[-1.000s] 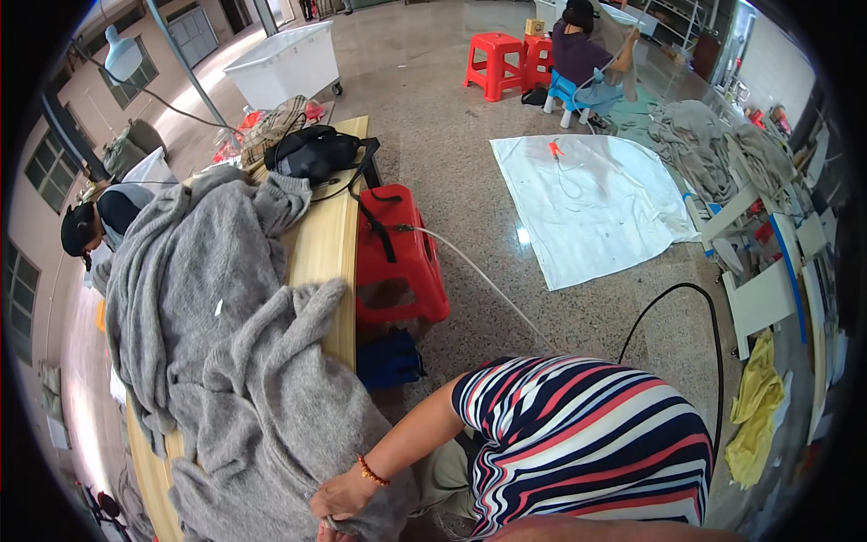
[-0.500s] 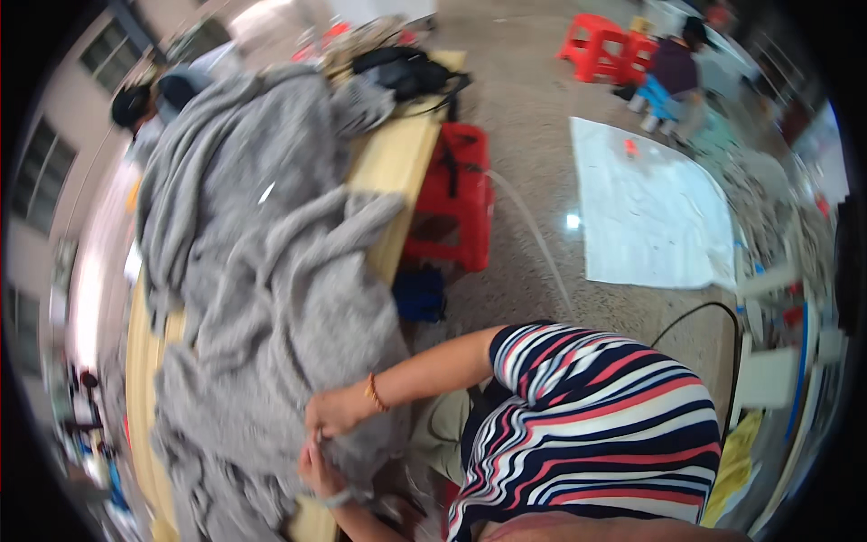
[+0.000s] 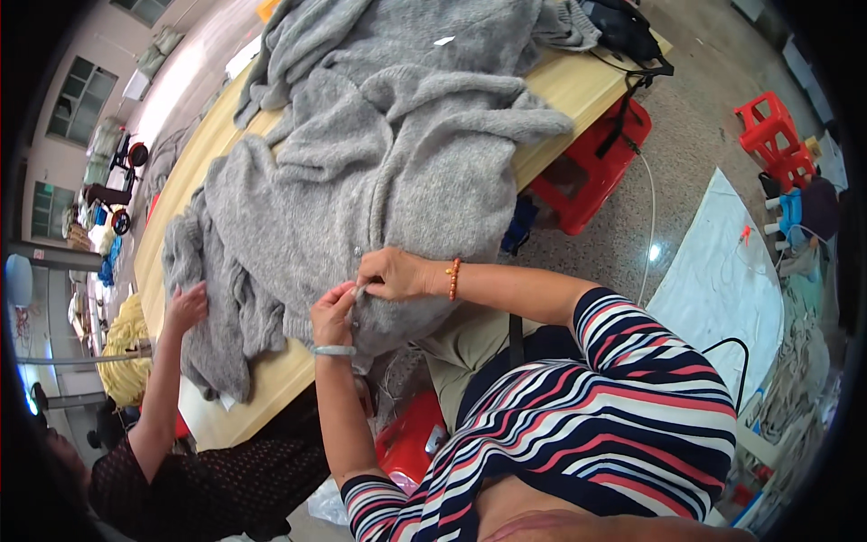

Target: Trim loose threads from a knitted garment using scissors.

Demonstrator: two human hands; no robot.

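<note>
A grey knitted sweater [image 3: 442, 199] lies spread and rumpled over the near part of a pale wooden table. At its near edge, my left hand [image 3: 332, 313], with a pale bangle on the wrist, pinches a small bit of the knit. Close against it, my right hand [image 3: 394, 274] is bent over the same spot, fingers closed on the sweater; an orange bead bracelet circles that wrist. The fingertips nearly meet, and whatever fine thing may be between them is too small to make out.
Another person's hand [image 3: 187, 307] rests on the grey knit to my left. More grey knitwear covers the wooden table [image 3: 587, 104], with a black bag [image 3: 623, 32] at its far end. Beyond the table's right edge are a red stool [image 3: 591, 172] and a white sheet [image 3: 722, 280] on the floor.
The view has swung, so the table and sweater now sit further right and higher, and another person's arm shows at the left. Both my hands stay together at the sweater.
</note>
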